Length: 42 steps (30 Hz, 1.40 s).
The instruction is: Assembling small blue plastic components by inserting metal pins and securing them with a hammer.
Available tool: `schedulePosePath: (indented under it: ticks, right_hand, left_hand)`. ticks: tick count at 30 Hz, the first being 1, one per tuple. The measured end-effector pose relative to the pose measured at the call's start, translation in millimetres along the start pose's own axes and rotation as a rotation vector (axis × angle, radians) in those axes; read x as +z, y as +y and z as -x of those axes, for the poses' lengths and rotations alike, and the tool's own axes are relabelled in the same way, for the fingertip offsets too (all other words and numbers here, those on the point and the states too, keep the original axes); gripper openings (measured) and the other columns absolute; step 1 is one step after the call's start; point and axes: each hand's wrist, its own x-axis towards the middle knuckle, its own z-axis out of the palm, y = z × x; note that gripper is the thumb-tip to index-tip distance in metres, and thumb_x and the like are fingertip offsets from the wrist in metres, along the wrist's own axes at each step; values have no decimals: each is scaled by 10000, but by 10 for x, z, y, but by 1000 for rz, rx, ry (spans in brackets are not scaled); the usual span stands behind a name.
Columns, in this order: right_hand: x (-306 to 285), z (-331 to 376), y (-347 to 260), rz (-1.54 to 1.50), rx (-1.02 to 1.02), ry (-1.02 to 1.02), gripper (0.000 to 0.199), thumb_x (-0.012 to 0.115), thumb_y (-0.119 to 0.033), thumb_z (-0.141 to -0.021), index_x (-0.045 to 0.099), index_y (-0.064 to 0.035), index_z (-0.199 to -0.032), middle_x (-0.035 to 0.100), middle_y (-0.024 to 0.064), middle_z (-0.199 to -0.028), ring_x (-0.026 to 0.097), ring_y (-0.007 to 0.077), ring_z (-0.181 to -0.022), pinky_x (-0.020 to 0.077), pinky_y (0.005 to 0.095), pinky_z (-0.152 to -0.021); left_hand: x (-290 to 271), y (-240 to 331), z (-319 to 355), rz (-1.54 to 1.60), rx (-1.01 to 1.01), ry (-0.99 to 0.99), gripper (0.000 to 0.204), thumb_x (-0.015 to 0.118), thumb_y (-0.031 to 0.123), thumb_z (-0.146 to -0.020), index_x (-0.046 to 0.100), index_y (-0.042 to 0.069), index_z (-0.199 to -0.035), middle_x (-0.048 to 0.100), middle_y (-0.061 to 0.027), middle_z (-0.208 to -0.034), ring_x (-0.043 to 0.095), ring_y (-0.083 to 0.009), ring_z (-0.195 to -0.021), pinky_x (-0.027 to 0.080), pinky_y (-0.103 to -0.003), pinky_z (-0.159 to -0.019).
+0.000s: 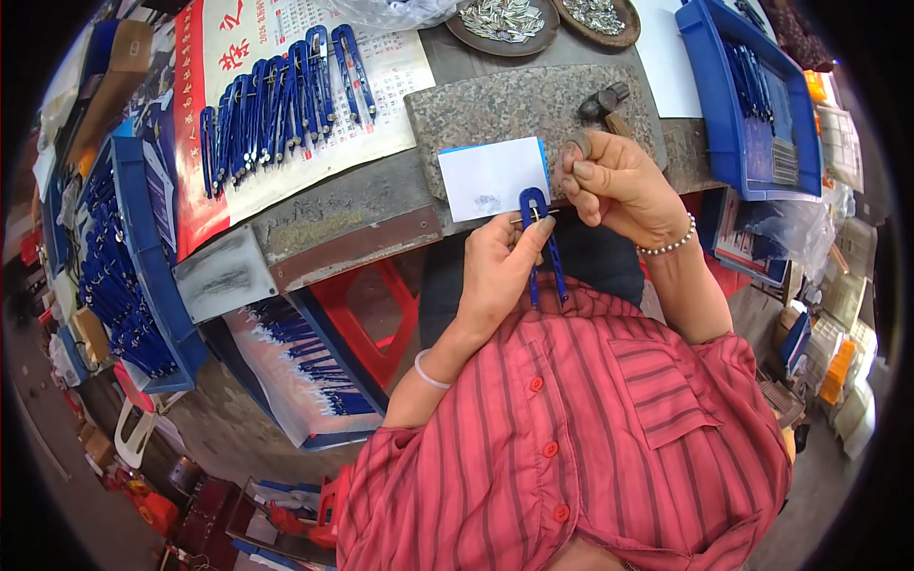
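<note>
My left hand is closed around the upper part of a blue two-legged tool. The tool has a rounded top, and its legs hang down over my lap; its exact kind I cannot make out. A thin metal piece shows across it by my thumb. To the right and slightly higher, my right hand is raised with thumb and fingers pinched together. Whatever may be in that pinch is hidden. Behind the tool, a white card with a blue edge lies on the speckled stone slab.
A hammer rests on the slab. Two dishes of small metal parts stand behind. Similar blue tools lie on a printed sheet at left. Blue bins flank me, one at left and one at right.
</note>
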Motion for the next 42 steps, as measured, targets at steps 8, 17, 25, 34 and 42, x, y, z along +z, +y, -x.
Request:
schedulePosePath:
  ticks: [8,17,25,34,42]
  right_hand:
    - [73,57,33,286,-51,95,144,631,-137,-897,542,-24,-889,567,49,-774,507,76,-554,432,211,-500]
    - [153,9,185,1556,-780,68,190,696,-23,-746,514,-7,-797,605,130,-795,626,301,-707,508,353,-603]
    - [125,-17,191,1774,-809,-60,185,674,-52,-727,548,-9,-856,596,120,-865,622,283,-782,516,360,-640]
    - [163,-47,152,1784,-762,-82,180,678,-64,-726,530,-17,-817,567,116,-823,595,283,-738,493,363,-614]
    - [119,-57,126,1689,-668,-28,159,684,-49,-755,557,-8,-842,585,115,-842,610,292,-740,493,367,-622]
  left_hand:
    - [10,-9,-6,39,9,3,297,663,252,-883,651,-40,-936,587,-25,-622,520,-61,-568,418,-237,-520]
    - [-3,17,-8,-13,4,-1,307,665,257,-881,652,-41,-951,595,-29,-625,534,-63,-572,429,-242,-524]
    - [0,-32,-18,6,21,-1,297,669,242,-876,651,-52,-907,599,-45,-606,550,-75,-560,439,-255,-513]
    - [-13,25,-6,-6,-20,-30,234,641,197,-911,637,-35,-937,565,23,-660,466,-25,-584,361,-194,-521]
    - [-19,16,-15,9,-20,-37,248,640,214,-912,639,-33,-938,563,23,-657,464,-24,-586,360,-195,-521]
